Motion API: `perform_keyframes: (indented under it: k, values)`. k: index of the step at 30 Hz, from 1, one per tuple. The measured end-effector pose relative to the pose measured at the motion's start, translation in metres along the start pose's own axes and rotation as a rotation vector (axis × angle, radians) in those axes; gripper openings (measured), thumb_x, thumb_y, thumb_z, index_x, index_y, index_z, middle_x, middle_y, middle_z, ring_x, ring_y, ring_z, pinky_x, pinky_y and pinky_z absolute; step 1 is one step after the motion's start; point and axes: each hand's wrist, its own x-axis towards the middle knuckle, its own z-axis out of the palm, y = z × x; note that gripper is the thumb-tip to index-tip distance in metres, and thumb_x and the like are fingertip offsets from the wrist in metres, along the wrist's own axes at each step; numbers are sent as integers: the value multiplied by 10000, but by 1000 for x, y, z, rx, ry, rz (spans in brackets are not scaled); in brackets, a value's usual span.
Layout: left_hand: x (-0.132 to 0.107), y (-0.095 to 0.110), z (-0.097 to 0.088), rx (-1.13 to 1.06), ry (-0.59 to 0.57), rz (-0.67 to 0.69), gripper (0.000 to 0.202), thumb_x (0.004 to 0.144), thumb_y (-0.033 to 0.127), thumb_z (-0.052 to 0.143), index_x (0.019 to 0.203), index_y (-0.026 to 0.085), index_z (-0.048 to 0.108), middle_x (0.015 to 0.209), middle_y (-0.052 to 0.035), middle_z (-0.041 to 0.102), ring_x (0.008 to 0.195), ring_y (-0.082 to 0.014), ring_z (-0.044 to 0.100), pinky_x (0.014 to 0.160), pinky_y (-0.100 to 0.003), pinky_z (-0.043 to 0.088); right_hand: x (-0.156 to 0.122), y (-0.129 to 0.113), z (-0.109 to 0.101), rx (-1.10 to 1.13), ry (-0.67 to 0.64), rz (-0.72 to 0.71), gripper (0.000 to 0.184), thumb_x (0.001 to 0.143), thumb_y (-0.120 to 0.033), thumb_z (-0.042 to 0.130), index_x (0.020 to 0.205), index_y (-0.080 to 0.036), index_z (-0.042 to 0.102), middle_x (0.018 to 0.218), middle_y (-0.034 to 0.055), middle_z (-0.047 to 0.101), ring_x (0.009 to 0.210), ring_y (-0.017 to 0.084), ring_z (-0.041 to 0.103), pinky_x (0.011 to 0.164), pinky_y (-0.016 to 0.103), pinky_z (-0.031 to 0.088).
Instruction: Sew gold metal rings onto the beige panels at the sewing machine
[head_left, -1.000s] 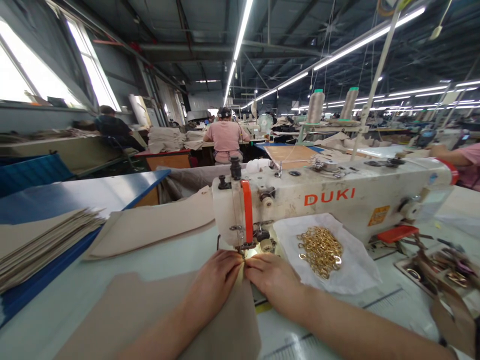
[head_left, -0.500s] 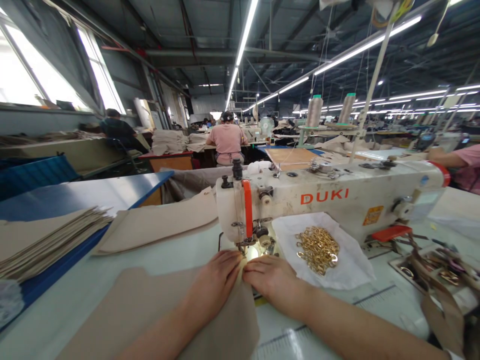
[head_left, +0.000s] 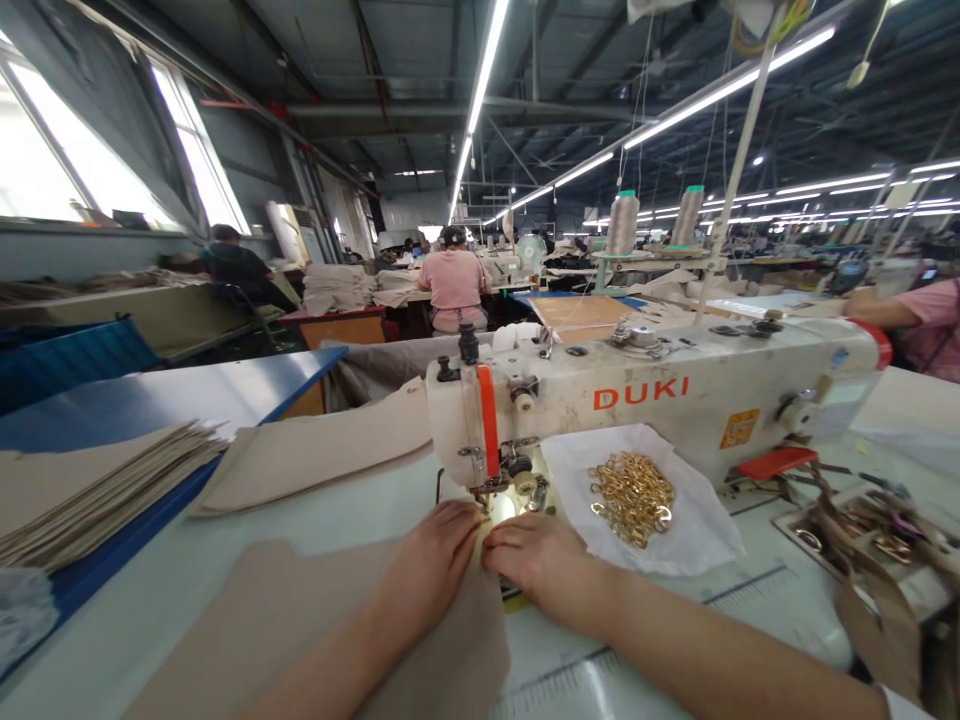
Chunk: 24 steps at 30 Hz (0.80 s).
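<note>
A large beige fabric panel (head_left: 300,610) lies closest, spread flat on the pale tabletop (head_left: 390,492) with its far corner reaching under the needle end of the machine. The left hand (head_left: 435,550) rests on top of it, fingers bunched together and tips just beside the presser foot. The right hand (head_left: 536,555) comes in from the other side, fingers curled together at the panel's edge, near the left fingertips; whether either hand pinches the fabric or only presses it, I cannot tell. At the right sits a tray (head_left: 919,582) of metal bits, with a brown strap (head_left: 889,640) hanging over its side. Further in, gold-coloured metal links (head_left: 634,495) are heaped on a white sheet (head_left: 697,535), beside the white DUKI sewing machine (head_left: 652,400), whose lamp lights the spot between the hands. Left of the machine lie more beige panels (head_left: 315,455), and past them a blue-edged table (head_left: 262,375). Behind stand two thread cones (head_left: 622,225), and beyond, a person in a pink top (head_left: 452,280) sits facing away
</note>
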Motion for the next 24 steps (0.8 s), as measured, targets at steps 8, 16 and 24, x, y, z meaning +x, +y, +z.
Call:
perform_keyframes:
  k: [8, 16, 24]
  values:
    - [-11, 11, -7, -21, 1, 18, 181, 937, 220, 446, 916, 209, 626, 901, -49, 699, 873, -196, 640, 798, -333, 561, -15, -11, 5, 7, 84, -71, 91, 929, -183, 538, 913, -152, 622, 967, 51, 688, 954, 191, 601, 886, 307, 458]
    - [1, 11, -4, 48, 15, 75, 224, 908, 119, 437, 763, 203, 585, 793, -38, 663, 789, -200, 614, 728, -338, 546, -12, -14, 2, 93, 125, 180, 93, 898, -218, 568, 889, -163, 642, 919, 52, 684, 922, 196, 611, 912, 303, 452]
    - [3, 6, 0, 52, -69, 14, 185, 852, 71, 515, 731, 203, 562, 769, -21, 652, 778, -203, 618, 710, -326, 525, -9, -13, 4, 120, 120, 175, 85, 883, -195, 563, 908, -157, 635, 945, 61, 682, 944, 201, 608, 938, 301, 437]
